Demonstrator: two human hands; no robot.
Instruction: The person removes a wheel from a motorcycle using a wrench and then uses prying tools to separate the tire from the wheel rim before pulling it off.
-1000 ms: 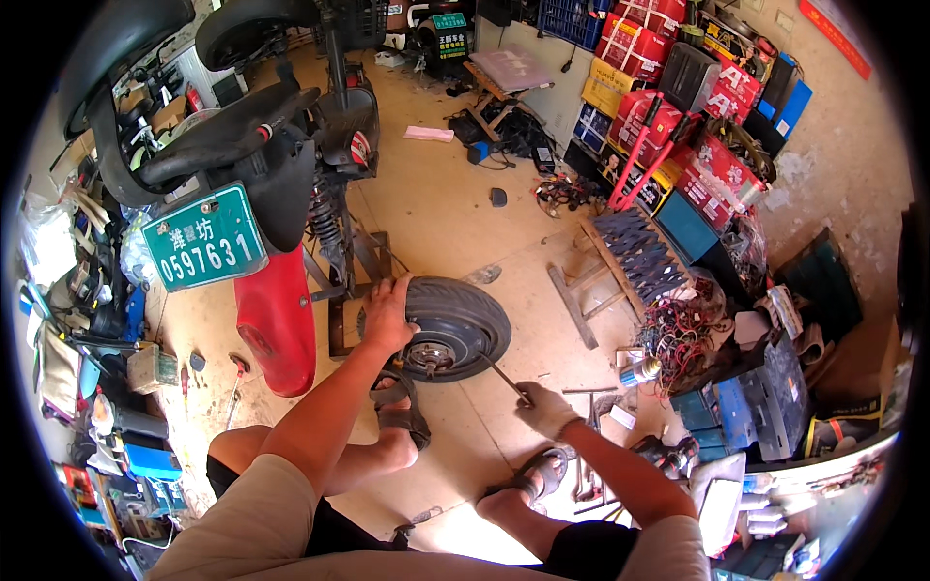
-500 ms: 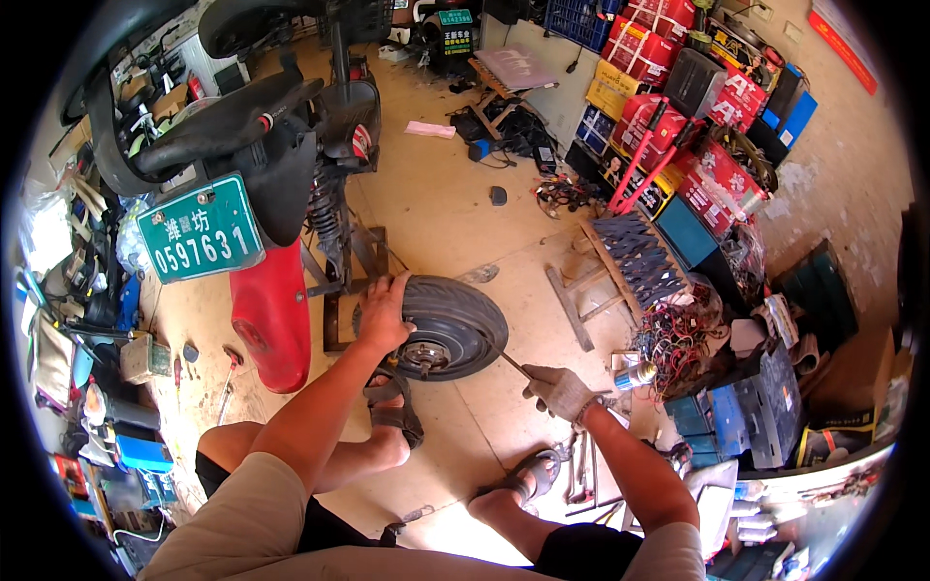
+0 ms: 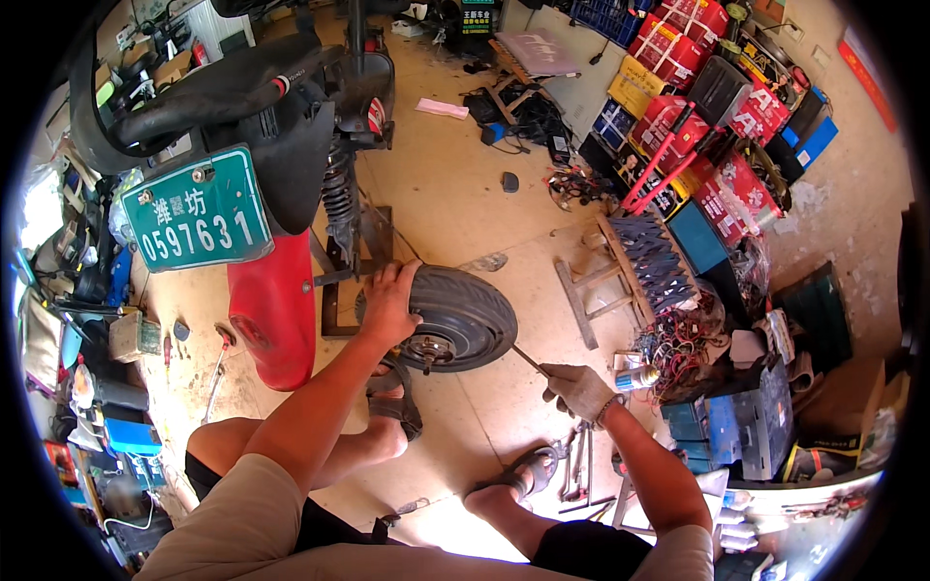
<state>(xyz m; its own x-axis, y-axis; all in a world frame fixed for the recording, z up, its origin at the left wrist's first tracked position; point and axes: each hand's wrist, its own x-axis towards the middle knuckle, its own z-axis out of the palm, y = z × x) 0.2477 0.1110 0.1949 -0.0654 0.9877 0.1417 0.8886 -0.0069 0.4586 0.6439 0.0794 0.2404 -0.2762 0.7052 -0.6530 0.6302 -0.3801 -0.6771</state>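
A wheel with a black tyre (image 3: 470,308) and a metal hub (image 3: 429,351) lies tilted on the floor in front of me. My left hand (image 3: 389,308) is bare and grips the tyre's left side, its fingers over the tread and its thumb on the sidewall. In a pale work glove, my right hand (image 3: 579,391) is closed round a thin metal tyre lever (image 3: 531,362). The lever's far end meets the tyre's right edge; whether it reaches under the tyre I cannot tell.
Beyond the wheel stands a scooter with a red rear fender (image 3: 273,315) and a green plate (image 3: 199,208). A low wooden stool (image 3: 620,276) is at right, near tangled wires (image 3: 668,344) and stacked red battery boxes (image 3: 668,126). Long tools (image 3: 578,465) lie by my right foot.
My right hand has drawn slightly right with the lever, which crossed the sidewall before and now touches the tyre's outer edge. My left hand keeps its hold. The view has shifted a little.
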